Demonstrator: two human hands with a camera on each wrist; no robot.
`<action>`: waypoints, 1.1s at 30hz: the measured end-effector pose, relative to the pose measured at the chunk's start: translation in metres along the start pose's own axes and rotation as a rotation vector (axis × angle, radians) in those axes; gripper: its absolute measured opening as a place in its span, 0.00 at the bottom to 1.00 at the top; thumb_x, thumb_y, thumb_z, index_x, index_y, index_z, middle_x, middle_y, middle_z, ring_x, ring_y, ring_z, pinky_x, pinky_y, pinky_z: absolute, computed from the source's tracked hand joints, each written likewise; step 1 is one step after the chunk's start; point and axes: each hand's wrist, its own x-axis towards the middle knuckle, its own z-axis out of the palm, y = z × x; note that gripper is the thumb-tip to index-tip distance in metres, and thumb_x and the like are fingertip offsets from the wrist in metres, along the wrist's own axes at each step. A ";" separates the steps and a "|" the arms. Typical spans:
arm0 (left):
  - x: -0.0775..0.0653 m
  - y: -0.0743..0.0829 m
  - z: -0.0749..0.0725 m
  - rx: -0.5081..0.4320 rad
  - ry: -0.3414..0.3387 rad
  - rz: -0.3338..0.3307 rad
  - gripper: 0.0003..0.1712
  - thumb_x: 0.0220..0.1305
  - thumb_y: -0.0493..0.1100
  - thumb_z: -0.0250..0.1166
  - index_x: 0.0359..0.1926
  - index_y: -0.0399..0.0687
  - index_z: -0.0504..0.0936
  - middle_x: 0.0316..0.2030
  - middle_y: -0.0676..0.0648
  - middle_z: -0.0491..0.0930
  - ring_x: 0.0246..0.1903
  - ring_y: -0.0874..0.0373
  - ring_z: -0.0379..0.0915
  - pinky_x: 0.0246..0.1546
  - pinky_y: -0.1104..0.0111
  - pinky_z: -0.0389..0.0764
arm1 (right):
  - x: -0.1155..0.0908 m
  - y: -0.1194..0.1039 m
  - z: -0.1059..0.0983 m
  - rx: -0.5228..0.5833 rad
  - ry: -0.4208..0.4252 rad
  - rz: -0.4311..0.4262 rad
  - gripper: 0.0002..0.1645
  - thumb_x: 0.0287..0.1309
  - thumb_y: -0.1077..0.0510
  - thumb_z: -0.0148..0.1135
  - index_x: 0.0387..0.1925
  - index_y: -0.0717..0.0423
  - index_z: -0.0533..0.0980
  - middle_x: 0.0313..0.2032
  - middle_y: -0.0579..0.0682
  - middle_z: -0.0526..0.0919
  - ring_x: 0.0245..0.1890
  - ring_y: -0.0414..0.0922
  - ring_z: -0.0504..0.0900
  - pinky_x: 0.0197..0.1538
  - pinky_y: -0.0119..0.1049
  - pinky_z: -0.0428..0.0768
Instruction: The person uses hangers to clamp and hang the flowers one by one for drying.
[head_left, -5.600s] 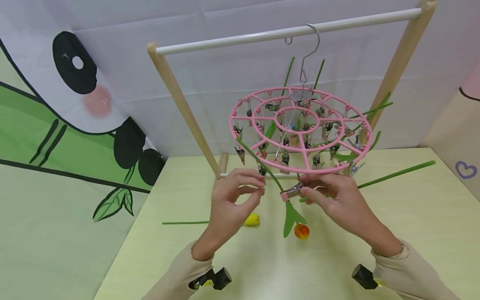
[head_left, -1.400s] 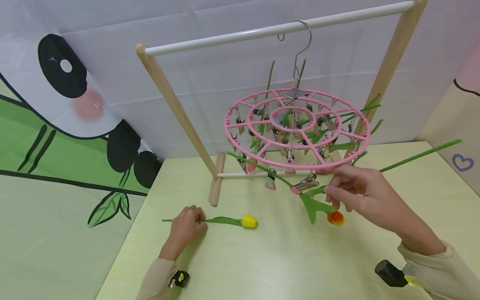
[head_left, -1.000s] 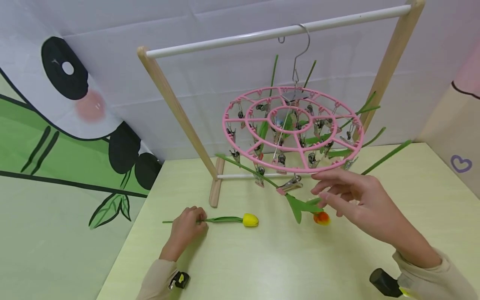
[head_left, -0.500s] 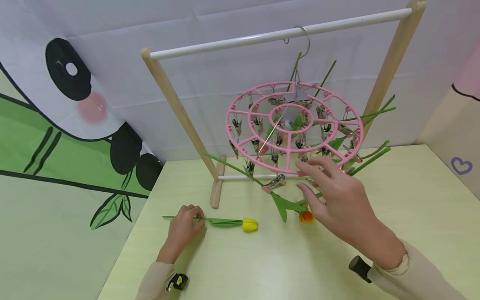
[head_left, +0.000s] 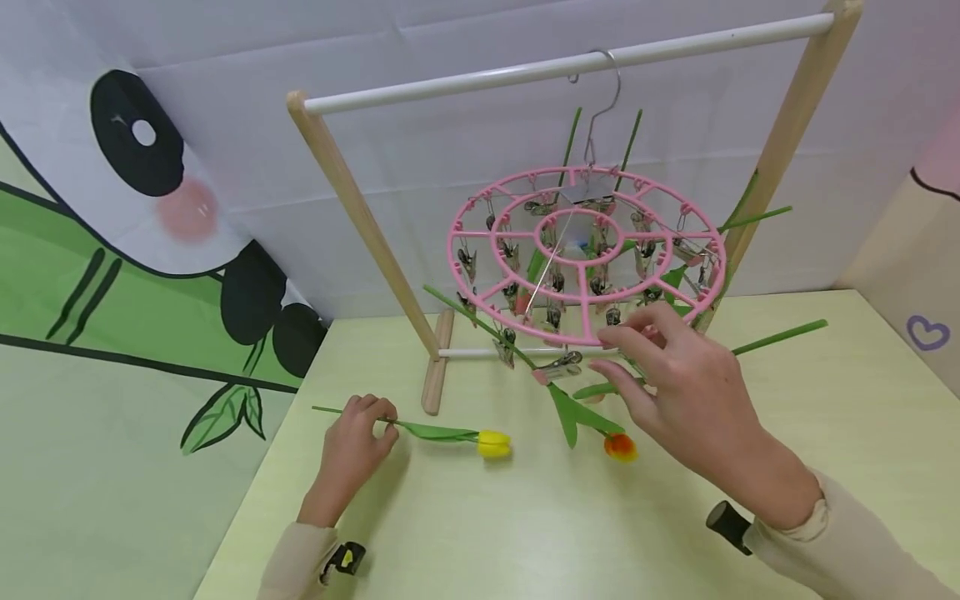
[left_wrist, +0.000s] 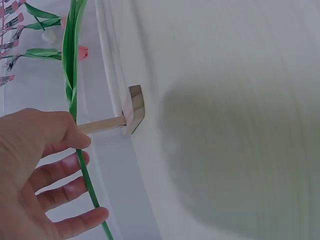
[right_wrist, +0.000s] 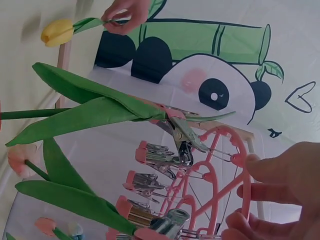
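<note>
In the head view, my left hand pinches the thin green stem of a yellow tulip at the left of the table. The left wrist view shows the stem between thumb and fingers. My right hand is at the front rim of a pink round clip hanger, its fingers curled at the rim in the right wrist view. Beside it, a metal clip grips the stem of an orange tulip, whose bloom hangs low. Several other tulips hang from the hanger's clips, partly hidden.
The hanger hooks over a white bar of a wooden-legged stand. The stand's left foot rests near the yellow tulip. Several clips hang below the rings. Behind is a cloth backdrop with a panda print.
My left hand left the hanger, took the yellow tulip's stem, and has just shifted it slightly left. My right hand moved left along the rim. The hanger turned, carrying the orange tulip.
</note>
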 end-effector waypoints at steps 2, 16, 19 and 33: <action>0.001 0.000 -0.003 0.002 0.039 0.031 0.09 0.46 0.31 0.67 0.26 0.50 0.79 0.30 0.52 0.77 0.31 0.55 0.69 0.15 0.67 0.70 | 0.001 0.003 -0.002 -0.013 -0.003 -0.011 0.15 0.54 0.49 0.67 0.36 0.55 0.81 0.34 0.53 0.75 0.21 0.45 0.76 0.15 0.31 0.66; 0.010 0.014 -0.022 -0.005 0.169 0.163 0.10 0.44 0.30 0.64 0.26 0.50 0.79 0.32 0.51 0.77 0.31 0.56 0.67 0.15 0.69 0.68 | -0.001 0.024 -0.011 0.017 -0.004 -0.009 0.22 0.62 0.37 0.54 0.33 0.51 0.80 0.32 0.50 0.75 0.15 0.37 0.68 0.16 0.29 0.64; 0.011 0.017 -0.025 -0.007 0.180 0.182 0.10 0.45 0.30 0.64 0.26 0.50 0.79 0.32 0.50 0.77 0.33 0.55 0.68 0.16 0.68 0.69 | -0.001 0.030 -0.012 0.043 -0.007 0.005 0.23 0.60 0.35 0.56 0.33 0.50 0.80 0.32 0.48 0.75 0.16 0.35 0.70 0.16 0.30 0.67; 0.015 0.042 -0.039 -0.012 0.258 0.314 0.09 0.45 0.29 0.64 0.27 0.47 0.79 0.32 0.48 0.77 0.36 0.52 0.72 0.18 0.64 0.76 | -0.005 0.057 -0.023 0.115 -0.072 0.115 0.16 0.40 0.56 0.76 0.33 0.51 0.79 0.32 0.42 0.75 0.28 0.36 0.73 0.27 0.20 0.73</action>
